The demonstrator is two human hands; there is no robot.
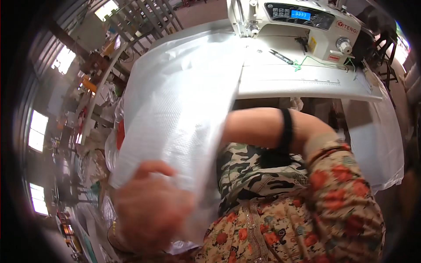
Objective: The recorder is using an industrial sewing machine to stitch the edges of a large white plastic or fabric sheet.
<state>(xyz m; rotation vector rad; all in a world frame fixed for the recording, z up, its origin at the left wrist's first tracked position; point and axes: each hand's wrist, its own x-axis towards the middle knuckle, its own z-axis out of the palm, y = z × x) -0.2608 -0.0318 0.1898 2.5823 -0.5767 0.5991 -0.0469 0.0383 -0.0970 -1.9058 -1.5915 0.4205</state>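
Note:
A large sheet of white, translucent woven plastic [175, 96] hangs from the left part of the sewing machine's table down toward my lap. Over its lower end is my left hand [153, 206], smeared by motion; its fingers look bent, but whether they grip the sheet I cannot make out. My right forearm [258, 127], with a black band round it, reaches left across my body and passes behind the sheet's right edge. The sheet hides my right hand. At the sheet's upper end stands a white sewing machine [302, 26] with a lit blue display.
Thread snips [281, 57] and green thread [302, 63] lie on the white machine table [280, 87]. More translucent plastic [381, 149] hangs at the right. Metal racks [136, 22] and a cluttered bench [94, 105] stand on the left.

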